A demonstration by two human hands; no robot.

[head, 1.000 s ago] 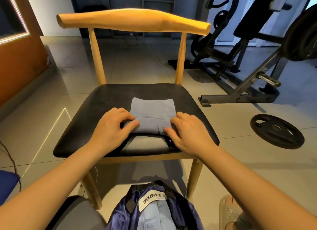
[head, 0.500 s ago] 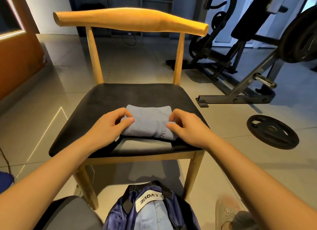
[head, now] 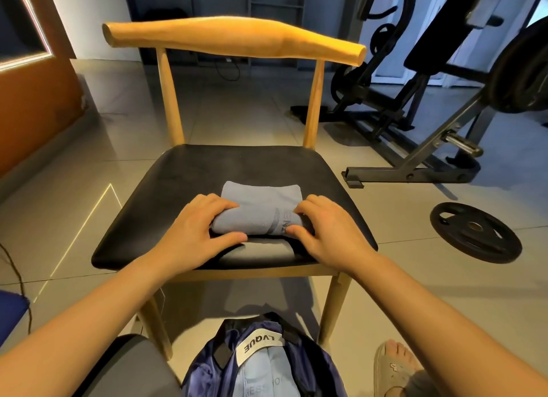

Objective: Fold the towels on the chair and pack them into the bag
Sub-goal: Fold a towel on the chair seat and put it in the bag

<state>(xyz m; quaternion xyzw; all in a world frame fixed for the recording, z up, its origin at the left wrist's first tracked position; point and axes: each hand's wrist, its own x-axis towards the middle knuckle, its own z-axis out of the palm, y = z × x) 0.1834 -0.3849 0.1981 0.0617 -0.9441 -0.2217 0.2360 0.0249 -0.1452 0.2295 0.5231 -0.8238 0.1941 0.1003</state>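
Head view: a white label reading "LVQUE", upside down to the camera, is seen on the open dark blue bag on the floor just in front of the chair. A light blue folded towel is already held inside the bag, and its pale lettering can only be partly read, ending in "ESS". Dark lettering is also printed on the grey-blue towel on the chair, near its right end, but it cannot be read.

Compared with a second ago, the near edge of that towel has been brought up and over, so a thick rounded fold is shown where a flat layer was seen. The fingers, earlier at the near edge, are now laid over the top of the fold.

The grip of the left hand is clamped on the left end of the fold, fingers on top and thumb along the near side. The grip of the right hand is clamped on the right end in the same way.

The towel is lain at the front middle of the black padded seat, which is carried on a light wooden frame. Grey floor tiles are seen all round. A black weight plate is lain flat on the floor to the right, with a metal gym frame behind it and an orange panel at the left.
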